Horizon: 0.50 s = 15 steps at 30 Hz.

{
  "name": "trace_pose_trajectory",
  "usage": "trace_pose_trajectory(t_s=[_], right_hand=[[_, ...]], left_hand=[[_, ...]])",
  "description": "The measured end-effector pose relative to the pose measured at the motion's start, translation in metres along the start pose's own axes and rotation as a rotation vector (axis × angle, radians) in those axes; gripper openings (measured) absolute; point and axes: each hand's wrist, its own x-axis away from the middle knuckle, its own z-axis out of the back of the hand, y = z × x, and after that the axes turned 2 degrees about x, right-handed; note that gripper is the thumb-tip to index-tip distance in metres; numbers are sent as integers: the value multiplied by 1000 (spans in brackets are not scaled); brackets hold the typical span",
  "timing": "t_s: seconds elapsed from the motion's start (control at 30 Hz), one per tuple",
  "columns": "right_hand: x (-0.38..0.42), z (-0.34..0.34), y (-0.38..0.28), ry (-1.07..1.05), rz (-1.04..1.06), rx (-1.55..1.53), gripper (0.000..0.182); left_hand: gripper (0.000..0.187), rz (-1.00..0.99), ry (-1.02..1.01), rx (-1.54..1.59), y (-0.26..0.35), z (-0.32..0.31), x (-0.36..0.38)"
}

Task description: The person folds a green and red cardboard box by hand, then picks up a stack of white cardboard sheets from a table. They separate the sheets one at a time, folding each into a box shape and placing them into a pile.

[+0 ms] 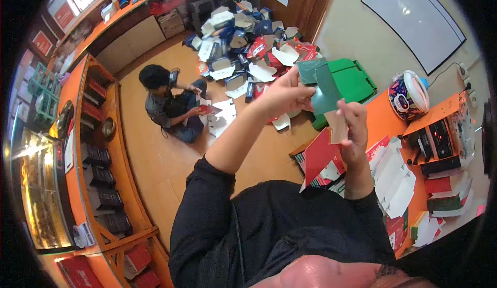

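Both of my hands hold one flat, unfolded carton point(325, 89) up in front of me. Its upper panel is dark green, a pale flap hangs in the middle, and a red panel point(317, 156) hangs below. My left hand point(283, 95) pinches the left edge of the green panel. My right hand point(354, 128) grips the pale flap just under the green part. The carton is held above the near edge of the orange table point(385, 118).
Stacks of flat white and red cartons point(396, 176) lie on the orange table, with a patterned pot point(407, 95) at its far end. A green bin point(352, 78) stands beyond. Another person point(168, 104) sits on the floor beside a big pile of cartons point(248, 45). An orange counter point(88, 148) runs along the left.
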Motion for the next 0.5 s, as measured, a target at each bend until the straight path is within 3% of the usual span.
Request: trace_pose_trajectory(t_s=[0.07,0.1,0.17,0.23,0.33,0.37,0.43,0.5], right_hand=[[-7,0,-6,57,-34,115,58],[-9,0,-7,107,-74,223,56],[-6,-2,0,65,-123,238,50],[0,-3,10,39,-164,90,48],[11,-6,21,4,-127,-14,48],[15,-7,22,-7,-112,-59,48],[16,-6,18,-28,-124,-59,49],[18,-7,19,-27,-84,-44,46]], left_hand=[[48,-242,113,-161,-18,-25,5],[48,-242,109,-164,-33,-37,7],[46,-528,237,-339,-58,-55,11],[45,-528,236,-370,-62,-52,13],[45,-142,205,-700,-43,-45,24],[45,-136,207,-698,-46,-41,21],[46,-355,153,-786,-57,-27,16],[40,-375,142,-772,-63,-23,13]])
